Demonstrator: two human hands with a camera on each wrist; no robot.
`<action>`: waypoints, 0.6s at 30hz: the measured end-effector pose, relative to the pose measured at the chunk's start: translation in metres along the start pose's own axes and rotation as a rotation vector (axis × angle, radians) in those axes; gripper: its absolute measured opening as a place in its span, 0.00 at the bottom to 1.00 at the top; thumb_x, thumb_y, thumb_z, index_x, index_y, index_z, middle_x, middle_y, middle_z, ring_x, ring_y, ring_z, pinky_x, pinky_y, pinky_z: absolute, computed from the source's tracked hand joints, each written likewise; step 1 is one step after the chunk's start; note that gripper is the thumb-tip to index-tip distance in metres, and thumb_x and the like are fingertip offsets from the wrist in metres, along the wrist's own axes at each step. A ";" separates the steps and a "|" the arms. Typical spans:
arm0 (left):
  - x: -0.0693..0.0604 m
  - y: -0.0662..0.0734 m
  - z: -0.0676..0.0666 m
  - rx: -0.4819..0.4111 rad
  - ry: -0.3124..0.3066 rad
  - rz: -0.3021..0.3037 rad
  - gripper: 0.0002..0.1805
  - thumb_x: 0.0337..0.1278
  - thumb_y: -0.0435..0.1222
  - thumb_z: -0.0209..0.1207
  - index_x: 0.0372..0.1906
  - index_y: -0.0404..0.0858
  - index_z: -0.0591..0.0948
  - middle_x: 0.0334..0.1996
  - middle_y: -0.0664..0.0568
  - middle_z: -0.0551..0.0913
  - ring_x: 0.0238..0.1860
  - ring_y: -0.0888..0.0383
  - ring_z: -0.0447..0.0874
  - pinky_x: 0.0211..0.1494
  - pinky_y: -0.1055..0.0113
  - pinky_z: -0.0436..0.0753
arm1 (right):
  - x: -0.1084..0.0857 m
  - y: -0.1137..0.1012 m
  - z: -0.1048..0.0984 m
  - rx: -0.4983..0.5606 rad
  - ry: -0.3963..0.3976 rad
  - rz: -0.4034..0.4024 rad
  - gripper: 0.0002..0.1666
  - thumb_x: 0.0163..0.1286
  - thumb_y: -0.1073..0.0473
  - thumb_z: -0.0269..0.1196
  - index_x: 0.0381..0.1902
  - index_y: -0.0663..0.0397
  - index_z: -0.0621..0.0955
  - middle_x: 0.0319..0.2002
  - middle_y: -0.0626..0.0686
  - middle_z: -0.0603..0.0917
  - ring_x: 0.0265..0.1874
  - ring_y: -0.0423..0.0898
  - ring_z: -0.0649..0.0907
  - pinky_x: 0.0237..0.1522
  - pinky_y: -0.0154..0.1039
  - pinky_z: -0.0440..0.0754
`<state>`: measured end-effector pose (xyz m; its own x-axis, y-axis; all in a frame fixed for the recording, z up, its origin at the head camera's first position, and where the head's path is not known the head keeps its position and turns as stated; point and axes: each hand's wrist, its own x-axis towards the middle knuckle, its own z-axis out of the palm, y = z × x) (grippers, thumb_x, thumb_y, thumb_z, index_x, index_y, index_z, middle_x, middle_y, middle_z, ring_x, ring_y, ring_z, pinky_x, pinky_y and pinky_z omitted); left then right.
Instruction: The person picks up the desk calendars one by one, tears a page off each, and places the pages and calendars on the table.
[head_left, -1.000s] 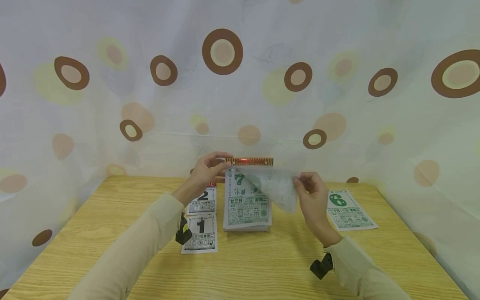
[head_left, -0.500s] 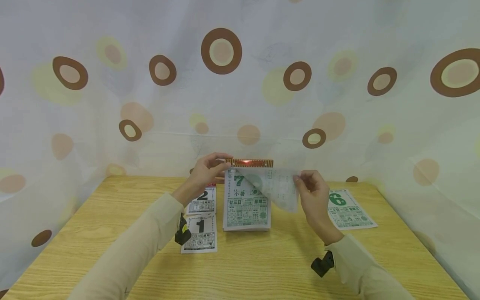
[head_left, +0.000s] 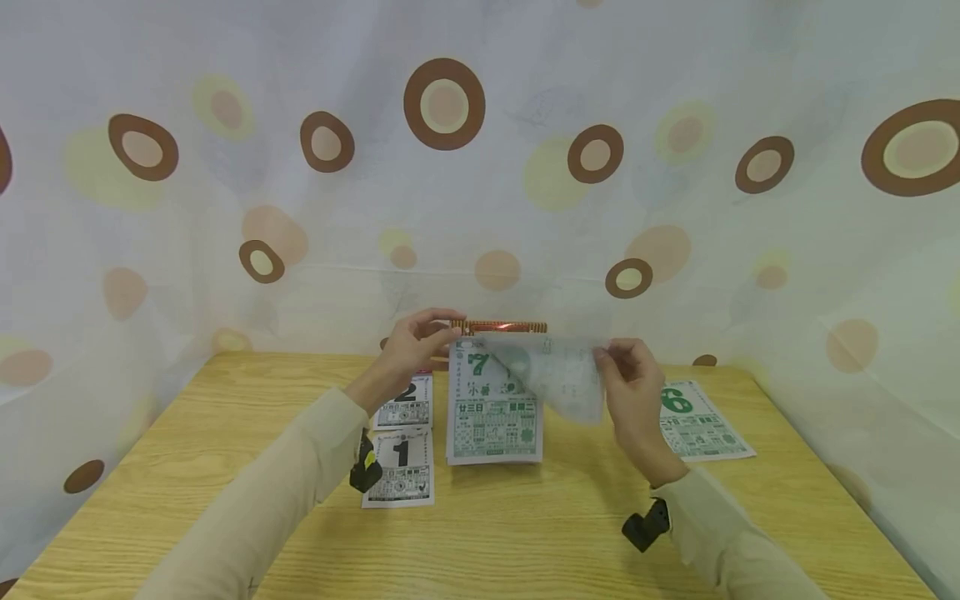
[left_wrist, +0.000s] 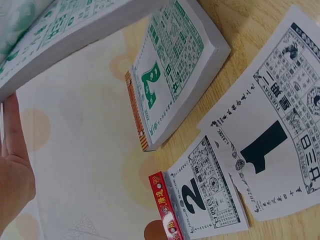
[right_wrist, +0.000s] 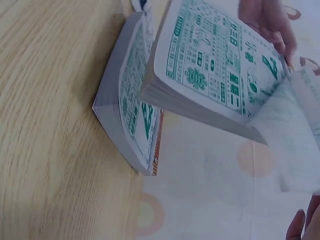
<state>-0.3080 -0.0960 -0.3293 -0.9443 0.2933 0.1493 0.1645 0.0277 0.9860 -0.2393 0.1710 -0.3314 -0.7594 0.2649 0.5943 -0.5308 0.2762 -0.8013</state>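
Note:
My left hand (head_left: 412, 343) grips a thick tear-off calendar (head_left: 495, 425) by the left end of its striped top binding (head_left: 502, 327), holding it raised. Green print with a large 7 shows on its front page. A thin sheet (head_left: 566, 379) is folded diagonally across that page. Between thumb and fingers, my right hand (head_left: 633, 387) pinches the sheet's far edge and draws it taut to the right. Whether its top edge is still fully bound, I cannot tell. In the left wrist view a second thick calendar (left_wrist: 175, 65), also numbered 7, lies on the table below the raised one.
A small calendar (left_wrist: 200, 195) numbered 2, with a red binding, and a loose sheet (head_left: 401, 467) numbered 1 lie left of the raised calendar. A torn sheet (head_left: 701, 421) with a green 6 lies on the right. Behind the wooden table (head_left: 487, 542) hangs a dotted curtain (head_left: 525, 217).
My right hand has moved slightly right, pulling the folded sheet further out. The raised calendar's binding has dropped a little and tilted. My left hand keeps its grip.

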 end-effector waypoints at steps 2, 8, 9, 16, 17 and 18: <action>-0.001 0.000 0.000 0.001 -0.002 0.001 0.17 0.58 0.39 0.57 0.53 0.44 0.75 0.41 0.47 0.80 0.37 0.52 0.85 0.43 0.56 0.84 | 0.000 0.001 -0.001 -0.003 0.004 0.003 0.06 0.62 0.73 0.56 0.35 0.76 0.72 0.31 0.56 0.76 0.26 0.36 0.75 0.28 0.21 0.74; -0.001 0.000 0.000 -0.009 -0.018 -0.003 0.17 0.58 0.39 0.57 0.53 0.44 0.75 0.41 0.48 0.80 0.39 0.50 0.84 0.45 0.54 0.83 | 0.004 0.010 -0.003 0.015 -0.003 0.012 0.07 0.63 0.71 0.56 0.37 0.74 0.73 0.33 0.51 0.77 0.28 0.37 0.77 0.29 0.22 0.76; -0.001 0.000 0.000 -0.013 -0.020 -0.004 0.17 0.58 0.39 0.57 0.53 0.43 0.75 0.41 0.48 0.80 0.39 0.49 0.84 0.45 0.54 0.83 | 0.005 0.013 -0.003 0.025 -0.001 0.015 0.07 0.63 0.71 0.56 0.37 0.73 0.73 0.33 0.50 0.77 0.28 0.37 0.77 0.29 0.22 0.76; 0.001 -0.003 0.000 -0.029 -0.015 -0.021 0.17 0.58 0.39 0.58 0.52 0.44 0.75 0.41 0.47 0.81 0.40 0.48 0.84 0.45 0.54 0.83 | 0.008 0.027 -0.004 0.049 0.022 0.051 0.07 0.62 0.72 0.56 0.37 0.74 0.73 0.31 0.47 0.77 0.26 0.37 0.76 0.27 0.23 0.76; 0.001 -0.003 0.001 -0.034 -0.013 -0.023 0.17 0.57 0.38 0.58 0.52 0.44 0.75 0.41 0.47 0.81 0.39 0.48 0.84 0.45 0.54 0.83 | 0.008 0.028 -0.004 0.048 0.024 0.051 0.07 0.62 0.72 0.56 0.37 0.74 0.73 0.32 0.47 0.77 0.26 0.37 0.76 0.27 0.22 0.76; 0.001 -0.002 0.001 -0.038 -0.011 -0.024 0.17 0.57 0.38 0.58 0.52 0.44 0.75 0.41 0.48 0.81 0.39 0.48 0.84 0.45 0.54 0.83 | 0.008 0.028 -0.004 0.051 0.026 0.051 0.07 0.62 0.72 0.56 0.37 0.73 0.73 0.32 0.48 0.77 0.26 0.37 0.76 0.27 0.22 0.76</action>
<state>-0.3092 -0.0949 -0.3317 -0.9445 0.3038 0.1249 0.1306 -0.0016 0.9914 -0.2591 0.1843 -0.3489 -0.7761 0.3014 0.5539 -0.5107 0.2149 -0.8325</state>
